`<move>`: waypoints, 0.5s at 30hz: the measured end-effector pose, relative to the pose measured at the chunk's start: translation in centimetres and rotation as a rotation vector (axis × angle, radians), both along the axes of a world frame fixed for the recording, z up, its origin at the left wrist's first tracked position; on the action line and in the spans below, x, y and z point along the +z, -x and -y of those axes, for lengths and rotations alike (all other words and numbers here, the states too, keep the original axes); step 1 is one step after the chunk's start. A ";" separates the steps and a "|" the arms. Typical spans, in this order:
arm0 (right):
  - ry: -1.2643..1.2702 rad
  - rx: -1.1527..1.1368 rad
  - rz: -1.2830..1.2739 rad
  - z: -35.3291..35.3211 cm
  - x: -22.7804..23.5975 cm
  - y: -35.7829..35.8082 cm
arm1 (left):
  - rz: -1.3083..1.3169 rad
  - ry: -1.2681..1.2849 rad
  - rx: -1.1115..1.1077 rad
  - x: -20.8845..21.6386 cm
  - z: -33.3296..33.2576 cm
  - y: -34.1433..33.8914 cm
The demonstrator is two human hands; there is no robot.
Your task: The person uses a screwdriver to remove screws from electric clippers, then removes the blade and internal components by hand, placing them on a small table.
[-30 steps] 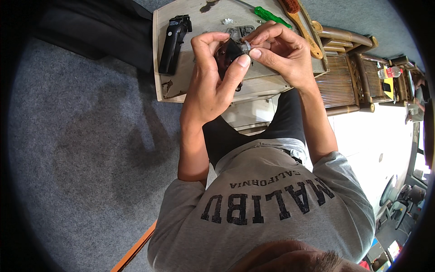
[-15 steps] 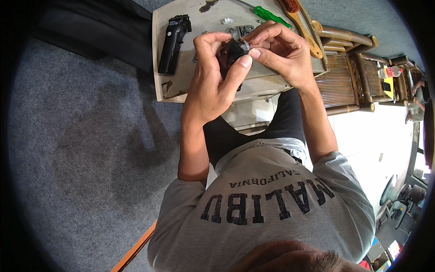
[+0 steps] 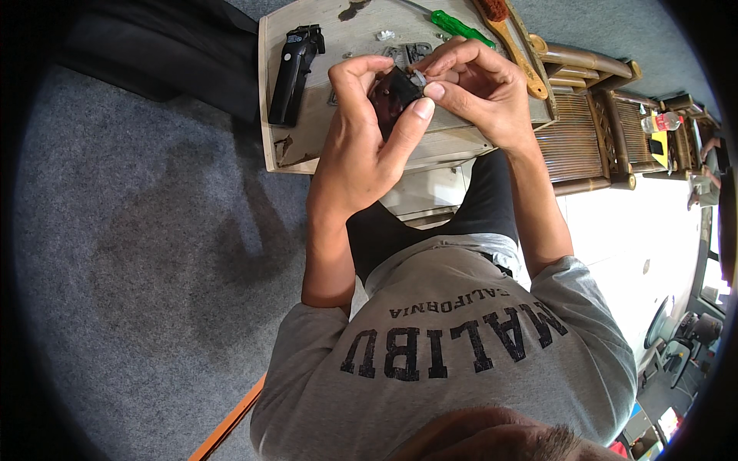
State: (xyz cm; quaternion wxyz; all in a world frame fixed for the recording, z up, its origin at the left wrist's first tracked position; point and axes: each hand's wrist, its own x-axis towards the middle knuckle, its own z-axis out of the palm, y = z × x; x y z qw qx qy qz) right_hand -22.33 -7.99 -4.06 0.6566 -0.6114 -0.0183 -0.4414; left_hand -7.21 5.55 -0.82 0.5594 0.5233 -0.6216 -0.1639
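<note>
Above the small table's near side I hold a dark, glossy hair clipper (image 3: 393, 96). My left hand (image 3: 352, 157) is closed round its body, with the thumb along the near side and the forefinger on the far side. At its right end sits a small pale part (image 3: 419, 78). My right hand (image 3: 492, 96) pinches at that end with thumb and fingertips; the fingers partly hide what is between them. A second black clipper (image 3: 294, 77) lies on the table, left of my hands. Just beyond my fingers are dark metal pieces (image 3: 417, 52) and a small white piece (image 3: 385, 35).
The pale wooden table (image 3: 304, 150) has a raised edge. At its far right lie a green-handled screwdriver (image 3: 461, 29) and a wooden brush (image 3: 516, 48). Black cloth (image 3: 169, 54) hangs on the left. Bamboo seating (image 3: 573, 134) stands to the right.
The clipper has turned a little in my hands, showing more of its dark flat face. My left thumb has shifted slightly to the right and nearer; the right hand has hardly moved.
</note>
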 end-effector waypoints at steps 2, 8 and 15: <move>0.005 0.002 0.004 0.0 0.1 0.0 | 0.057 -0.002 0.014 0.3 -0.2 0.1; -0.004 0.027 0.003 0.0 0.2 0.2 | 0.180 0.032 0.076 0.4 -0.3 0.4; -0.013 0.041 0.017 0.0 0.1 0.3 | 0.218 0.041 0.101 0.9 -0.8 1.0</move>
